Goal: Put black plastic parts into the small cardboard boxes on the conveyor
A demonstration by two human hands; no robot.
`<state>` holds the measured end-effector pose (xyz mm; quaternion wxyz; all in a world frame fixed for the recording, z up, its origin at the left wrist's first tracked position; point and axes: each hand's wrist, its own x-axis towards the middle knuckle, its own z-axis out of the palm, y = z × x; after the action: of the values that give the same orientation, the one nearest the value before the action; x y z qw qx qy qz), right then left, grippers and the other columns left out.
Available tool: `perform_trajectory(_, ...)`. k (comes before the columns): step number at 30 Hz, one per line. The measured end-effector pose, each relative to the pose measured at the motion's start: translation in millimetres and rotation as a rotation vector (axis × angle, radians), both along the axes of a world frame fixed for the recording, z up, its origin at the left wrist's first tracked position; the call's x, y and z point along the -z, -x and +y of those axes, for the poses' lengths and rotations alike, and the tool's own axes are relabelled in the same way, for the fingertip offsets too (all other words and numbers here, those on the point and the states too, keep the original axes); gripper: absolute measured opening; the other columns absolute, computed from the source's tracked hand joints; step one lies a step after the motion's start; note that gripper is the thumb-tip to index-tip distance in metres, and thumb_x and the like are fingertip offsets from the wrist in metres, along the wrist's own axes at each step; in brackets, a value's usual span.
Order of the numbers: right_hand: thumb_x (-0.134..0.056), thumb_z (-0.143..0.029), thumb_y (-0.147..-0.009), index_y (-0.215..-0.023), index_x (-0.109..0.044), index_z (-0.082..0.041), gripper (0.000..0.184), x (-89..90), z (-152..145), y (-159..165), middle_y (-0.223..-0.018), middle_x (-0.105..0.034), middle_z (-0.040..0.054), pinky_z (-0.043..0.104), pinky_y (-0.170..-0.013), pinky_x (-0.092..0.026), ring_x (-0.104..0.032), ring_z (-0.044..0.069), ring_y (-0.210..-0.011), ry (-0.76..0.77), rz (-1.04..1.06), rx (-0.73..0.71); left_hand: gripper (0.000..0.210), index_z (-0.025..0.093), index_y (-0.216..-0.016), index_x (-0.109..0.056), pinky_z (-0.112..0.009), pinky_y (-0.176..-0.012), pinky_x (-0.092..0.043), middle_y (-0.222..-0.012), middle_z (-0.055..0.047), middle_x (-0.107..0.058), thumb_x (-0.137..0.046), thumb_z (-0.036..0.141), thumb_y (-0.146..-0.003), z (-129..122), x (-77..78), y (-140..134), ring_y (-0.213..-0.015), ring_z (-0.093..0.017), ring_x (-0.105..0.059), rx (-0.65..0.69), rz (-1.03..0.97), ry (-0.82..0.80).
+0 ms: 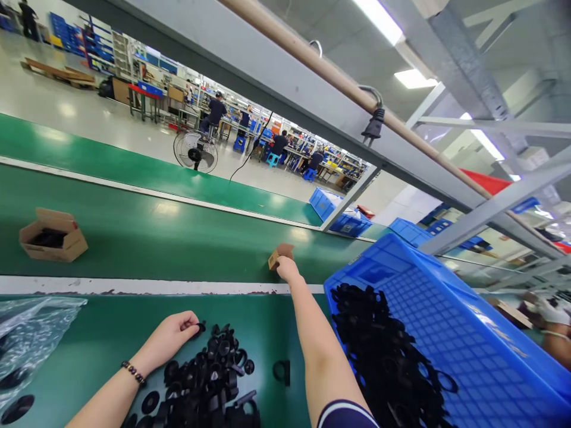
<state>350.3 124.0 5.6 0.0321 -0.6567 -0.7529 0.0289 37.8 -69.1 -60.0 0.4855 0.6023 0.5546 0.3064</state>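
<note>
Bright ceiling lights, stretched edges

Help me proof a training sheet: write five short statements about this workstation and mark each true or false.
1. The right hand is at a small cardboard box. True.
2. The left hand is inside the blue crate. False: the left hand pinches a small black part outside the crate.
3. A beaded bracelet circles the left wrist. True.
4. The blue crate holds white parts. False: the blue crate holds black parts.
5. The carton at far left is closed. False: the carton stands open, with dark contents showing.
</note>
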Motion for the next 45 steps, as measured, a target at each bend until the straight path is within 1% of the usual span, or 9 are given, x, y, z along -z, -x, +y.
perform_trajectory(7,-0.035,-0.014,-0.080,-0.104,-0.051,-0.012,0.029,-11.3,-83.0,69.1,-0.102,-0.056,0.0106,0.026,-0.081,-0.035,-0.048,0.016,-0.095,-0.246,0.217,-0.036,0.027,0.018,-0.069,-0.049,-0.020,-0.050,-0.033,-0.054,0.006,-0.045,-0.046,0.044,-0.072,-0.4,0.5,-0.8,-0.051,-0.010,-0.042,-0.075,-0.169,-0.042)
perform_trajectory(11,-0.051,-0.036,-0.076,-0.116,-0.040,-0.024,0.043,15.8,-155.0,128.3,-0.075,-0.059,-0.0035,0.018,-0.056,-0.039,-0.054,0.009,-0.062,0.170,0.563,-0.397,0.026,0.017,-0.073,-0.049,-0.021,-0.051,-0.036,-0.053,0.005,-0.048,-0.049,0.043,-0.072,-1.7,-0.1,-4.6,-0.051,-0.010,-0.045,-0.069,-0.324,-0.020)
perform_trajectory(14,-0.048,-0.031,-0.077,-0.108,-0.044,-0.024,0.032,26.7,-182.1,155.0,-0.070,-0.058,-0.0049,0.017,-0.054,-0.037,-0.053,0.008,-0.059,0.218,0.597,-0.455,0.025,0.016,-0.073,-0.049,-0.022,-0.054,-0.039,-0.054,0.004,-0.051,-0.052,0.041,-0.071,-3.3,-3.8,-5.5,-0.052,-0.010,-0.049,-0.055,-0.435,-0.005)
perform_trajectory(18,-0.041,-0.023,-0.078,-0.099,-0.048,-0.022,0.022,18.7,-163.6,149.1,-0.063,-0.056,-0.0049,0.017,-0.052,-0.035,-0.051,0.008,-0.055,0.113,0.560,-0.371,0.031,0.015,-0.084,-0.051,-0.026,-0.063,-0.044,-0.071,-0.004,-0.062,-0.053,0.043,-0.070,-3.3,-9.5,-3.4,-0.067,-0.014,-0.057,-0.035,-0.511,0.056)
perform_trajectory(23,-0.038,-0.027,-0.079,-0.100,-0.047,-0.021,0.024,-13.9,-82.2,103.4,-0.070,-0.059,-0.0013,0.021,-0.058,-0.036,-0.055,0.013,-0.067,-0.230,0.413,0.053,0.031,0.015,-0.092,-0.051,-0.025,-0.063,-0.043,-0.082,-0.006,-0.063,-0.050,0.039,-0.072,0.1,-7.9,2.4,-0.071,-0.014,-0.057,-0.105,-0.414,0.042)
perform_trajectory(28,-0.037,-0.027,-0.079,-0.114,-0.043,-0.015,0.037,-29.3,-32.7,68.2,-0.074,-0.061,0.0041,0.022,-0.055,-0.036,-0.056,0.016,-0.068,-0.161,0.341,0.181,0.029,0.016,-0.087,-0.052,-0.025,-0.060,-0.042,-0.078,-0.005,-0.062,-0.046,0.041,-0.072,2.0,-6.8,8.4,-0.069,-0.015,-0.056,-0.159,-0.333,-0.008)
perform_trajectory(36,-0.036,-0.032,-0.079,-0.098,-0.056,-0.019,0.031,-15.2,-88.4,76.5,-0.069,-0.060,0.0007,0.023,-0.060,-0.038,-0.054,0.014,-0.064,-0.116,0.379,-0.042,0.028,0.017,-0.077,-0.055,-0.024,-0.056,-0.040,-0.065,0.000,-0.055,-0.040,0.041,-0.074,4.6,-8.6,13.3,-0.057,-0.013,-0.051,-0.280,-0.237,-0.090)
perform_trajectory(41,-0.045,-0.027,-0.075,-0.085,-0.063,-0.022,0.021,-0.2,-139.8,97.7,-0.076,-0.063,-0.0002,0.021,-0.064,-0.037,-0.055,0.013,-0.070,0.189,0.276,-0.323,0.028,0.017,-0.079,-0.059,-0.024,-0.055,-0.038,-0.064,0.000,-0.057,-0.041,0.037,-0.074,-0.1,-9.6,10.4,-0.057,-0.014,-0.050,-0.118,-0.095,-0.113)
perform_trajectory(45,-0.043,-0.025,-0.077,-0.093,-0.062,-0.024,0.025,9.7,-162.9,105.4,-0.084,-0.064,0.0001,0.021,-0.067,-0.037,-0.055,0.013,-0.077,0.253,0.241,-0.379,0.027,0.020,-0.087,-0.063,-0.025,-0.064,-0.040,-0.081,-0.003,-0.063,-0.042,0.032,-0.075,-5.8,-11.4,5.3,-0.070,-0.016,-0.054,0.035,0.054,-0.220)
